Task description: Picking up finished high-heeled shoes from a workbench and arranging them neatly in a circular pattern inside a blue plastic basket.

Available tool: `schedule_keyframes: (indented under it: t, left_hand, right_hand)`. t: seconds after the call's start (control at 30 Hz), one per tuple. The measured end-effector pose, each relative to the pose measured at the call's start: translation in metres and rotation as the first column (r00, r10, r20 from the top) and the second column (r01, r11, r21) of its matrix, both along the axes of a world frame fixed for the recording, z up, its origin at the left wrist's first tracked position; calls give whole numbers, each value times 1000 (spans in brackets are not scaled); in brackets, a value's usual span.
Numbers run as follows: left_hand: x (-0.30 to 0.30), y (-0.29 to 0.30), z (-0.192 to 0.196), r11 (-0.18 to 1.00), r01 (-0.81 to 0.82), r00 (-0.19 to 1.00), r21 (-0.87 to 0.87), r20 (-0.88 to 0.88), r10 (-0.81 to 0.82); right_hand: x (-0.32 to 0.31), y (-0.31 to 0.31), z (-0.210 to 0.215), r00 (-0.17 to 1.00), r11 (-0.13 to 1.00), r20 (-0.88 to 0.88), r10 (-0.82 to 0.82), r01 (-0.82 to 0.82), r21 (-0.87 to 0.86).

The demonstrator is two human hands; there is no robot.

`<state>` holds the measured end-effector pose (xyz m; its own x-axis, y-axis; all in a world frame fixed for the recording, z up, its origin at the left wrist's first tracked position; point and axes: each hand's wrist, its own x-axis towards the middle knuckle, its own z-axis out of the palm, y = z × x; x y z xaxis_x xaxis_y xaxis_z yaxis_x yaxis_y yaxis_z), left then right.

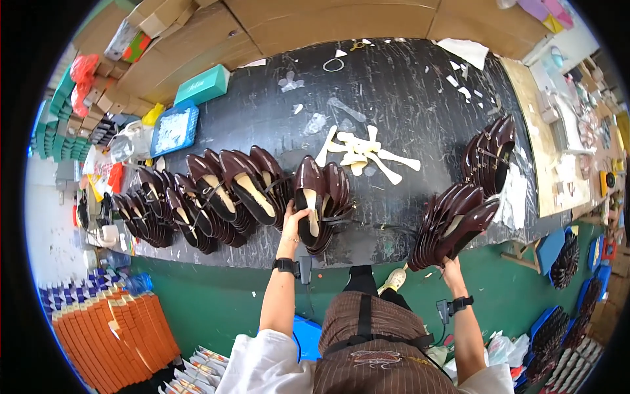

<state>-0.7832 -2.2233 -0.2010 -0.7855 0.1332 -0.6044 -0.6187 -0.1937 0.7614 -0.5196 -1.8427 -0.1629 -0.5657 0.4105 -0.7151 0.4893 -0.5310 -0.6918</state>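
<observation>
I see the left hand (pixel 293 225) gripping the side of a burgundy shoe (pixel 309 176) at the tabletop's (pixel 256 111) near edge, its thumb over the insole. Toward the near right corner, the right hand (pixel 452 269) touches the lower end of a second shoe (pixel 478 220); its fingers are partly hidden, so I can't tell if they're closed. Cream-coloured pieces (pixel 356 157) lie mid-tabletop.

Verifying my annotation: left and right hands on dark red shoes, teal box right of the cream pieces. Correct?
Not quite: the head view shows the teal box left of the cream pieces. The rest stands: left hand and right hand on dark red shoes.
</observation>
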Motion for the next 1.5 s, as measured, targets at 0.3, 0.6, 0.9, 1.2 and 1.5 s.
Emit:
schedule_keyframes:
  t: [0.3,0.6,0.9,1.2,1.5]
  left_hand:
    - [-5,18,4,765,-526,849,371,277,449]
    - [-9,15,-30,880,-458,866,-128,161,474]
    - [16,-8,-11,720,-584,798,374,425,427]
    - [8,-7,-39,897,-441,862,22,289,416]
    - [25,-14,-29,682,-531,845,503,371,385]
  right_hand:
    - [13,13,-29,998,1000,56,-17,17,3]
    - [-1,4,-19,995,1000,101,27,-28,12]
    - [-2,4,-18,994,998,105,27,-32,45]
    - [-9,-8,-9,996,999,86,21,-24,34]
    - [-16,-8,0,995,996,90,42,-49,72]
